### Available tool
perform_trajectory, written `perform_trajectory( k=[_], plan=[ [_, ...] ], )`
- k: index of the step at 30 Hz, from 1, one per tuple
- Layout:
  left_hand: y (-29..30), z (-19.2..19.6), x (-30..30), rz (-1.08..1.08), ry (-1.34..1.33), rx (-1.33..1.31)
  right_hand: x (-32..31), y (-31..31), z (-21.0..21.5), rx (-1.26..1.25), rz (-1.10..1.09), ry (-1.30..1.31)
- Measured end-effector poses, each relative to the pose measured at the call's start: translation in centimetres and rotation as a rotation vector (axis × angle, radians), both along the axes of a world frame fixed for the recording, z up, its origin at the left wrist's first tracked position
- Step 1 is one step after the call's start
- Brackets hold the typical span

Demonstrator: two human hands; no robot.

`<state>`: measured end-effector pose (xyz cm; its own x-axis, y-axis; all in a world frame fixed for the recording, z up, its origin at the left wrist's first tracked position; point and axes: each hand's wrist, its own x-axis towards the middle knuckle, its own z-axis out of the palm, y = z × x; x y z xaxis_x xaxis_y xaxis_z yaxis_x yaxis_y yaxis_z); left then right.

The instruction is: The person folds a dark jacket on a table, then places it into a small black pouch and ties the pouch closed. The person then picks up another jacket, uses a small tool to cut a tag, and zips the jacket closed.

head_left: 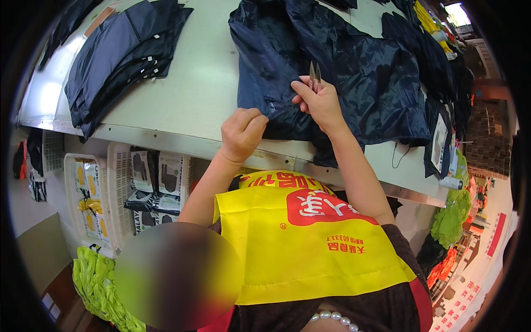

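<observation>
A dark navy garment (376, 72) of thin, shiny, crinkled fabric lies spread over the pale table in front of me. My left hand (243, 133) is closed at the garment's near left edge, fingers curled in and pinching the fabric there. Held in my right hand (321, 105) is a pair of small thread snips (315, 74), their pointed blades sticking up past my fingers, away from me. My right thumb and forefinger are close together over the fabric; whether they also pinch it, I cannot tell.
A fanned stack of navy pieces (130, 55) lies on the table's left side. More dark garments (420, 52) are heaped at the right, near a packaged item (440, 144). The metal table edge (193, 145) runs before me. White baskets (113, 193) with packets stand below left.
</observation>
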<state>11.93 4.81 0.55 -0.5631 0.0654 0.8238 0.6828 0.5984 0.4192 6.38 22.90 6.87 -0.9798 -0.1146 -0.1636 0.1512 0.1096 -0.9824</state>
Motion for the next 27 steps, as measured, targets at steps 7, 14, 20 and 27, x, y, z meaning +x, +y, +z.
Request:
perform_trajectory(
  k=[7,14,20,27],
  plan=[
    [-4.2,-2.3,1.1,0.016,-0.258,-0.143,3.3,3.9,-1.6,0.005,0.055,-0.010],
    [-31.0,-8.4,3.7,0.754,-0.712,-0.540,5.8,19.4,-1.9,0.137,-0.326,0.112],
    [-27.0,-3.0,-0.8,1.372,-0.744,-0.620,9.3,36.8,-5.3,0.480,-0.796,0.283],
    [14.4,4.6,-4.7,-0.065,-0.468,-0.310,8.2,45.8,-12.2,0.783,-0.975,0.005]
  ],
)
